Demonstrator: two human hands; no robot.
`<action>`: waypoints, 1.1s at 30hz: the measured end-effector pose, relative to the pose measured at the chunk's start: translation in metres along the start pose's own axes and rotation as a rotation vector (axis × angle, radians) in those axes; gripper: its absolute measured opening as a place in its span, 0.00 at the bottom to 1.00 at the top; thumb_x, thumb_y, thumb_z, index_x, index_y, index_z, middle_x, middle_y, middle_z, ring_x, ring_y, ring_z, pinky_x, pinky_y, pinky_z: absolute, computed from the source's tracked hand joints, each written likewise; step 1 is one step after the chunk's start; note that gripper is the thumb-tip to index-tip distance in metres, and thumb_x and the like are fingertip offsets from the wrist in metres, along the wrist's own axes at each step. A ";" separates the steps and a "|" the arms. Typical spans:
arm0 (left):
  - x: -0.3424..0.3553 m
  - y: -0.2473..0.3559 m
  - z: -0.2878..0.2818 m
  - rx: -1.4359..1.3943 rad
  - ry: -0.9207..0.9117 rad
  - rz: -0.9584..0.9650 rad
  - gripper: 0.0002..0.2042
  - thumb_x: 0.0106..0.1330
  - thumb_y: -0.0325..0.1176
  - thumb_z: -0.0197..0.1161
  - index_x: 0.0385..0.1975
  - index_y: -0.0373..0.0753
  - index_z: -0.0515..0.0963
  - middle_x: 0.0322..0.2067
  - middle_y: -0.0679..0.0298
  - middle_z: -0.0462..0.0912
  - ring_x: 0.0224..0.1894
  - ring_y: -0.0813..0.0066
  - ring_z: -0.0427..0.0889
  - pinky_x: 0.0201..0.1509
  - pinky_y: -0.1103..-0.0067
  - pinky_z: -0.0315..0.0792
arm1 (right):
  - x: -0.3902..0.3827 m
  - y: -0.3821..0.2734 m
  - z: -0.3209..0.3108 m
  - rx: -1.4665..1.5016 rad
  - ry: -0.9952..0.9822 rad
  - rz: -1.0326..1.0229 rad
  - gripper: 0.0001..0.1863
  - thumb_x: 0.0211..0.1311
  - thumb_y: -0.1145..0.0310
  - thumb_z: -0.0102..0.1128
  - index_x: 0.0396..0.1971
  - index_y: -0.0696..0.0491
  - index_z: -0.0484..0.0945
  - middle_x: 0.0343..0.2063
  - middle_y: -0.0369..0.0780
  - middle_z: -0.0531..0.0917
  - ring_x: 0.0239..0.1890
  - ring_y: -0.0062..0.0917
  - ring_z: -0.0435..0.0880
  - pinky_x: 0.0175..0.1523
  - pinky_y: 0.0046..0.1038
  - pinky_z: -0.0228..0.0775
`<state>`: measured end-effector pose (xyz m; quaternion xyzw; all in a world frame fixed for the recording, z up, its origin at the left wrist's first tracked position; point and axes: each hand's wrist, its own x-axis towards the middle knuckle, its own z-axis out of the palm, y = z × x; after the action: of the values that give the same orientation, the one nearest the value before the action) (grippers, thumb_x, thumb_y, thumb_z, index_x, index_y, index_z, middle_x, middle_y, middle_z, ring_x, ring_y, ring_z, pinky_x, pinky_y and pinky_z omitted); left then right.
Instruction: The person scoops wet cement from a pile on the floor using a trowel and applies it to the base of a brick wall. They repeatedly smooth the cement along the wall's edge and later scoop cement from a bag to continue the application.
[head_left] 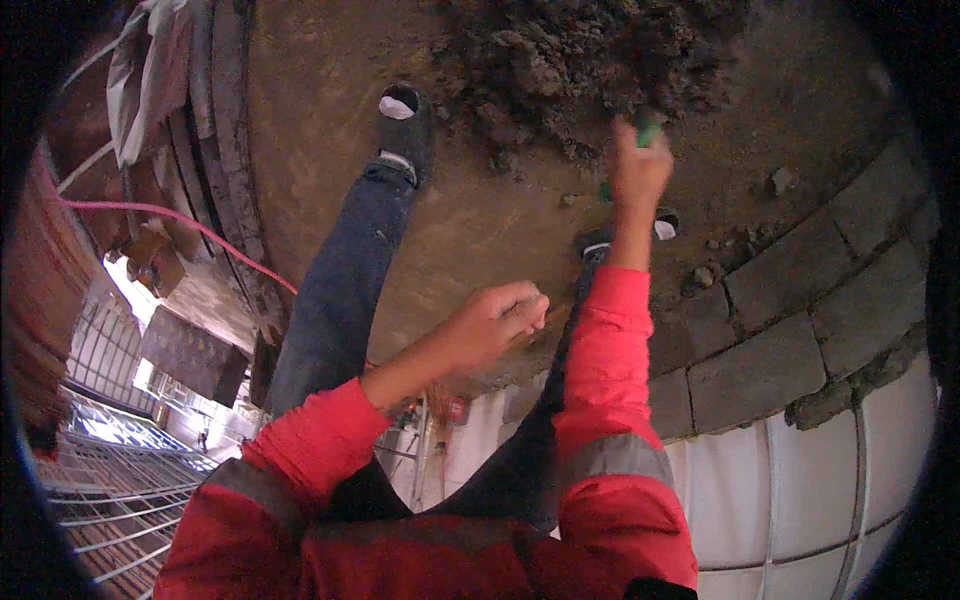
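My right hand (640, 160) is closed on a green object (646, 133), perhaps a handle, near the lower edge of a dark, lumpy pile of wet mortar or soil (590, 60); the object's full shape is hidden, and the hand is slightly blurred. My left hand (508, 315) is closed in midair between my legs, lower and to the left of the right hand; whatever its fingers may hold is too unclear to name. Both red sleeves reach in from the lower edge.
My shoes (405, 140) stand on a muddy floor (480, 230). Grey blocks (750, 360) curve along the right, with white panels (800, 480) beyond. At left are dark boards (210, 170), a pink hose (180, 215) and metal bars (120, 500), with a drop visible past them.
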<state>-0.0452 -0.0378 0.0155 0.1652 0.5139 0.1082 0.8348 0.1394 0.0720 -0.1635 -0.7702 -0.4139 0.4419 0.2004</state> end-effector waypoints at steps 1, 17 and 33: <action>0.001 0.001 0.000 -0.020 0.011 0.038 0.16 0.70 0.43 0.48 0.31 0.35 0.73 0.28 0.66 0.76 0.34 0.79 0.73 0.42 0.80 0.69 | 0.003 -0.012 -0.007 -0.141 0.121 -0.168 0.14 0.56 0.63 0.59 0.31 0.59 0.71 0.22 0.43 0.78 0.23 0.35 0.77 0.29 0.33 0.68; 0.003 -0.040 0.016 -0.214 0.075 0.036 0.14 0.71 0.40 0.47 0.32 0.35 0.73 0.30 0.66 0.76 0.35 0.78 0.74 0.44 0.79 0.69 | -0.153 0.144 0.018 -0.620 -0.502 -0.185 0.22 0.53 0.59 0.59 0.41 0.60 0.74 0.30 0.54 0.79 0.36 0.50 0.78 0.42 0.43 0.72; 0.005 -0.031 0.015 -0.226 0.109 0.121 0.20 0.71 0.48 0.46 0.30 0.35 0.72 0.25 0.63 0.74 0.31 0.75 0.73 0.39 0.77 0.68 | 0.026 0.032 0.102 -0.533 -0.510 -0.299 0.28 0.56 0.44 0.57 0.29 0.61 0.78 0.22 0.52 0.79 0.28 0.44 0.80 0.35 0.38 0.70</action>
<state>-0.0292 -0.0669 0.0057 0.0946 0.5320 0.2241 0.8110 0.0748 0.0683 -0.2525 -0.5918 -0.6583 0.4622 -0.0535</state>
